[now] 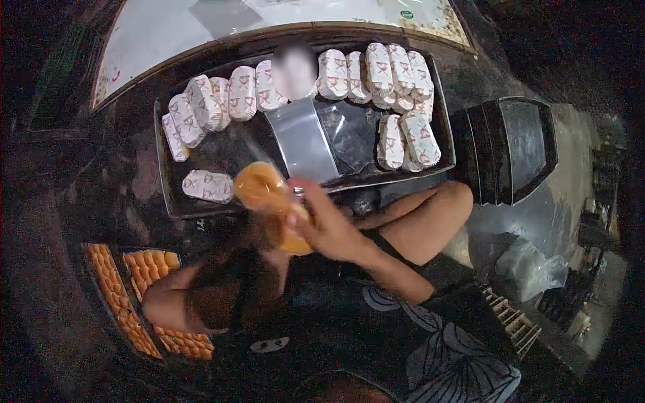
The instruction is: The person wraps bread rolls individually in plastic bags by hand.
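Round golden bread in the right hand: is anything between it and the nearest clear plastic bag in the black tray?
Nothing visible blocks the way; the right hand, holding the bread, appears near the bag.

Oblong white paper cases with pleated edges [332, 74], ranged from 10 to 2 o'clock in a black rectangular tray [228, 149]: repeated reddish-brown print, characters resembling D and X; order uncertain, no full word legible. Same print on the lone case at 9 o'clock. Small green oval label [406, 14], on a white, rust-spotted panel [154, 47], 1 o'clock: lettering too small to read. No numbers legible.
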### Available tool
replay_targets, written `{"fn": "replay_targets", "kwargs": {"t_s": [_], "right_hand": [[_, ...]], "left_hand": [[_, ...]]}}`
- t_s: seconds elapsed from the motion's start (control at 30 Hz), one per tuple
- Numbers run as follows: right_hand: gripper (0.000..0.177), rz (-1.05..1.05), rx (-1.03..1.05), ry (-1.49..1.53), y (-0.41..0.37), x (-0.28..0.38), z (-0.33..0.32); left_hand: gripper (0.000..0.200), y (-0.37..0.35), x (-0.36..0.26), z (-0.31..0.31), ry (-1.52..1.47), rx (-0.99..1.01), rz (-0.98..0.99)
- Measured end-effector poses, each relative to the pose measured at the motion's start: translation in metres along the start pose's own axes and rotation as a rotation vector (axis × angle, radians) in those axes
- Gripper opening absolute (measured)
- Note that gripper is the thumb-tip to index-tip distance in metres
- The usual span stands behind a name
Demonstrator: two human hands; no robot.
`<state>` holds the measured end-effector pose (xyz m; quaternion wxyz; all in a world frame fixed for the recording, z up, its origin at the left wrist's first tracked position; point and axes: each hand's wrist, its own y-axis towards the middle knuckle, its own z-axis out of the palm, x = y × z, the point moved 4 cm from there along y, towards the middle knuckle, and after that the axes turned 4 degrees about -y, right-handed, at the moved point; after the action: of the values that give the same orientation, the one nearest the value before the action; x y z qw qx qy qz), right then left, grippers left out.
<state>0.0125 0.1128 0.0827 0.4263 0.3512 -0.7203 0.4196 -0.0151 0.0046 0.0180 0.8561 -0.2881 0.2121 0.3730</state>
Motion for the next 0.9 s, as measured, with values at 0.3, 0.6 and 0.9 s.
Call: {"fn": "replay_targets", "kwargs": {"t_s": [0.3, 0.6, 0.9], "right_hand": [[0.037, -0.181, -0.134, -0.349, 0.022, -0.03, 0.013], [0.049, -0.589, -0.361, -0.389, 0.105, 0.063, -0.033], [0.018, 0.03, -0.191, -0.364, -0.026, -0.094, 0.026]], "left_hand": [[0.051, -0.017, 0.001, 0.023, -0.063, -0.121, 0.187], [0.029, 0.077, 0.06, -0.04, 2.195, 0.487, 0.331], [0.014, 0.068, -0.006, 0.001, 1.605, 0.443, -0.046]]}}
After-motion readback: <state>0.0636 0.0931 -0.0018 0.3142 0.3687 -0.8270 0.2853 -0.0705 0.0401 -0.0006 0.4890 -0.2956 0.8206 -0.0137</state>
